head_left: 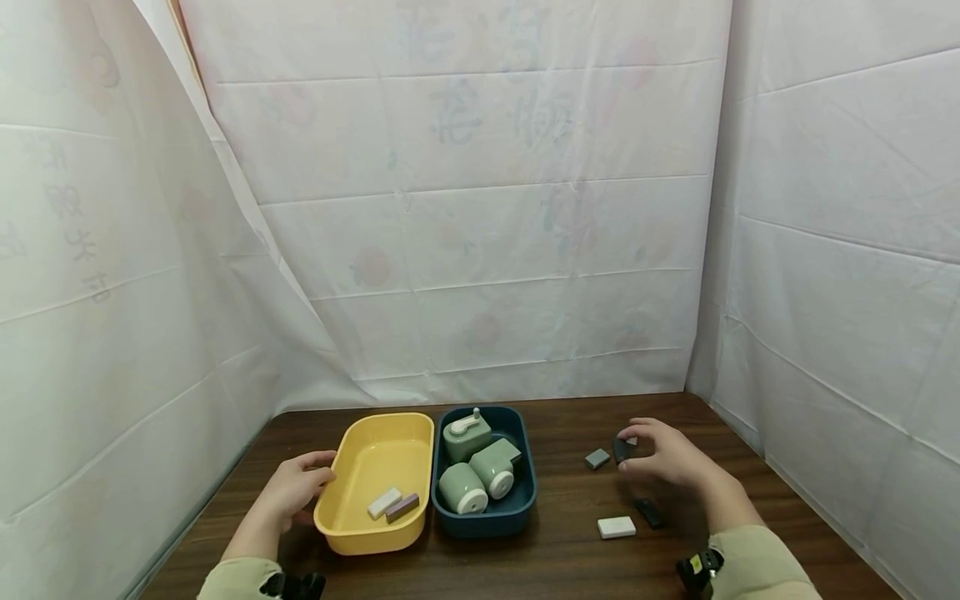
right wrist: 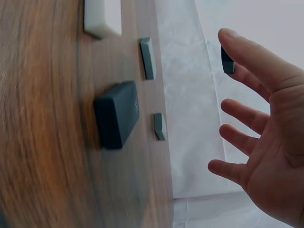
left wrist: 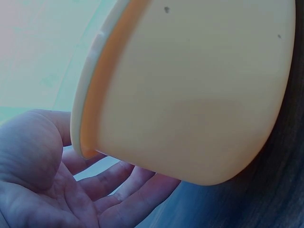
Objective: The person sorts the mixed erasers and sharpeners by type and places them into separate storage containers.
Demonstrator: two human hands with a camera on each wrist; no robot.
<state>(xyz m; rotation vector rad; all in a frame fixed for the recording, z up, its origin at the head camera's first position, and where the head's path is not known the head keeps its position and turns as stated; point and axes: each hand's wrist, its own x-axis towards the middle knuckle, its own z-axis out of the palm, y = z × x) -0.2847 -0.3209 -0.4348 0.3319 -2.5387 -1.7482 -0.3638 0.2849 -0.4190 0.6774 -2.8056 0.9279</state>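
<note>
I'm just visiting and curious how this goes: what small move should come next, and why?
Probably carry the dark block over to the yellow tray. The right hand pinches it off the table, and the tray holds a white block and a purple block, with bare floor beside them.

The left tray (head_left: 378,467) is yellow, and the right tray (head_left: 483,527) is dark blue. The toys (head_left: 487,462) are soft green with white bits. The pinched block (right wrist: 227,61) looks almost black. The other blocks (head_left: 617,527) are purple, gray, black and white. The counter (head_left: 555,558) is dark brown with wood stripes. The cloth (head_left: 480,242) is white with faint pink and blue prints.
</note>
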